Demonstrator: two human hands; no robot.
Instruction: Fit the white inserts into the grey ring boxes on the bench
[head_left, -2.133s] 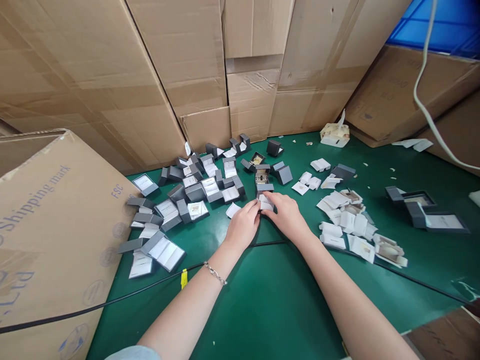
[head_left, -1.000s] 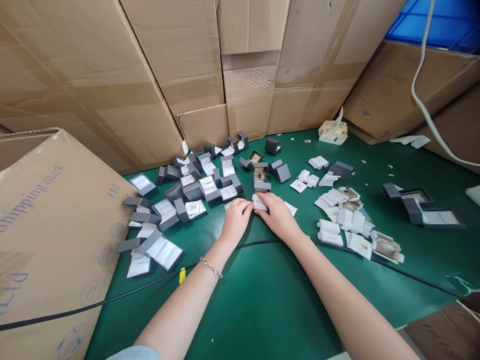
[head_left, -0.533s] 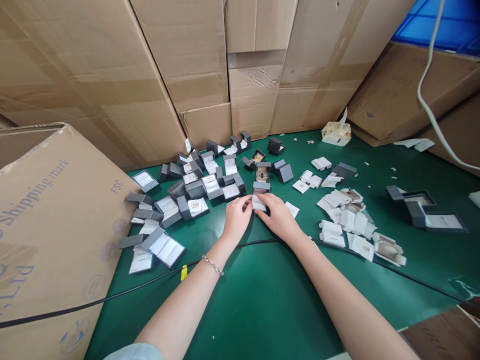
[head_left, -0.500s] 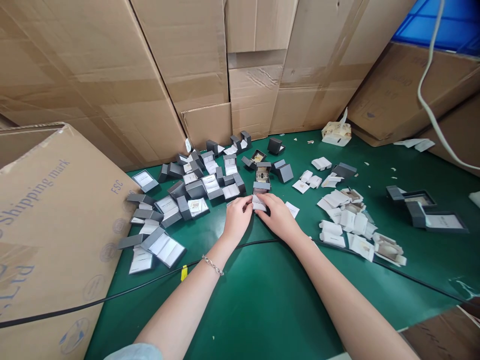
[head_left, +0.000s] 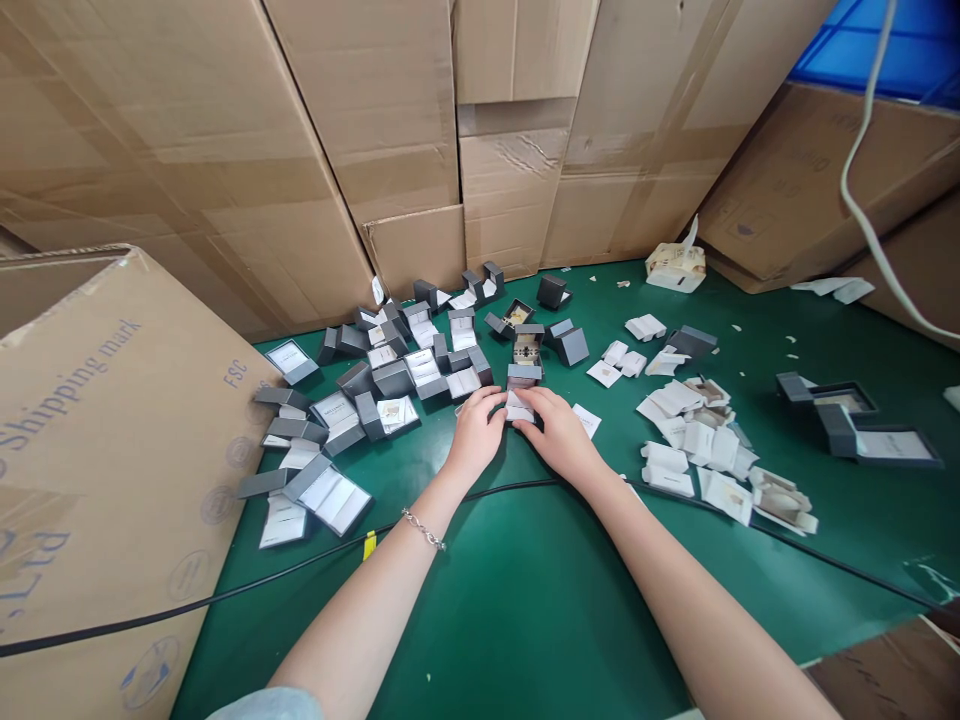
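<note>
Between my two hands, on the green table [head_left: 517,580], stands a small grey jewelry box [head_left: 523,376] with its lid raised and a white insert [head_left: 519,408] facing me. My left hand [head_left: 478,428] holds the box's left side with bent fingers. On the opposite side, my right hand [head_left: 556,425] grips it, fingertips at the white insert. Directly behind is another open jewelry box [head_left: 527,346] with a dark patterned piece inside. A white card [head_left: 586,421] lies just right of my right hand. My fingers partly hide the held box.
Many open grey boxes [head_left: 391,378] crowd the left. White inserts [head_left: 697,440] lie heaped on the right, near two larger open boxes [head_left: 889,445]. A black cable [head_left: 300,562] crosses the table in front. Cartons [head_left: 397,110] wall the back, and one carton [head_left: 112,450] stands left.
</note>
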